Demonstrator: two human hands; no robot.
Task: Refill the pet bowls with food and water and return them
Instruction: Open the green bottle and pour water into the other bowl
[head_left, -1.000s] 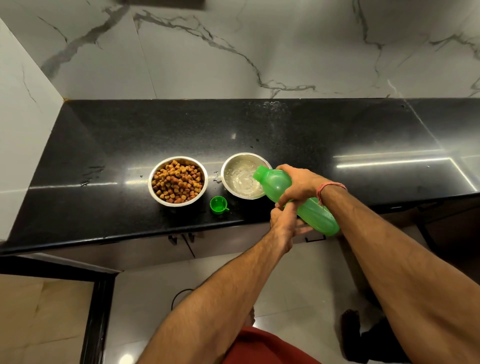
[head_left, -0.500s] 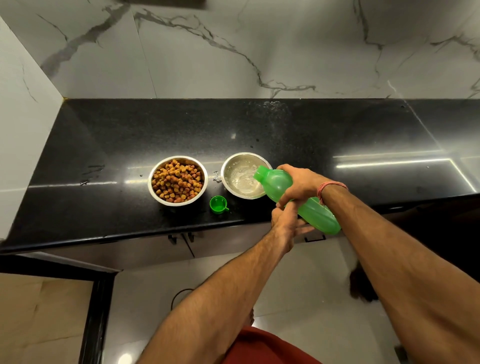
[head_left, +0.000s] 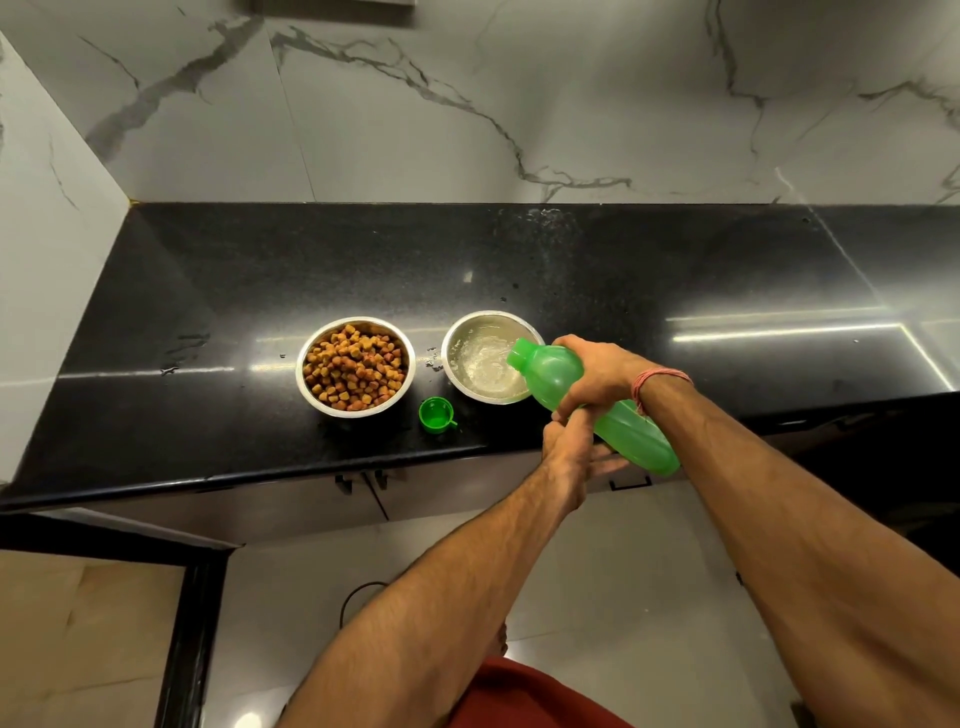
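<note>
Two steel bowls stand side by side on the black counter (head_left: 675, 270). The left bowl (head_left: 355, 366) is full of brown kibble. The right bowl (head_left: 480, 356) holds water. A green plastic bottle (head_left: 618, 421) is tilted with its open mouth over the right bowl's near rim. My right hand (head_left: 597, 371) grips the bottle around its upper part. My left hand (head_left: 569, 447) supports the bottle from below, fingers against its underside. The bottle's green cap (head_left: 436, 414) lies on the counter in front of the two bowls.
A marble wall rises behind the counter and on the left side. Water drops spot the counter near the bowls. Cabinet doors with dark handles (head_left: 363, 480) sit under the counter edge. A dark door frame (head_left: 187, 623) is at the lower left.
The bottle and both hands have stayed almost still, tilted over the water bowl. A dark shape on the floor at the lower right has moved out of view.
</note>
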